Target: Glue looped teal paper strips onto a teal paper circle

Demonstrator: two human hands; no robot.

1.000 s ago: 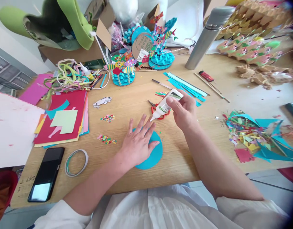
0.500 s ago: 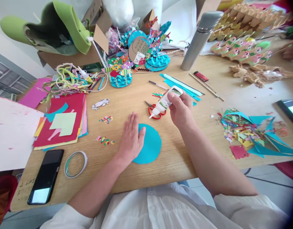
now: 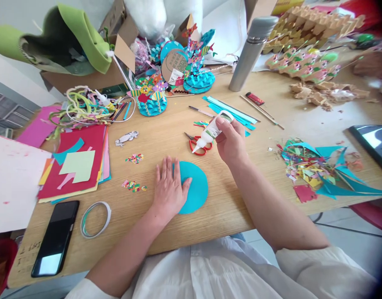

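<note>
Two bare hands work over a wooden table (image 3: 228, 207). The left hand (image 3: 168, 193) lies palm down, fingers straight and slightly parted, overlapping the left edge of one blue paper circle (image 3: 195, 189). The right hand (image 3: 232, 141) grips one white squeeze bottle (image 3: 212, 129), nozzle tilted down above the circle's far side (its green label is too small to read). Beyond the circle lies one pair of red-handled scissors (image 3: 192, 146). Two confetti piles (image 3: 134, 186) sit left of the circle, and two phones (image 3: 55, 238) flank the workspace. Handwriting (image 3: 33, 247) marks the table's left corner; a cardboard disc (image 3: 175, 62) bears dark print, neither clearly legible.
</note>
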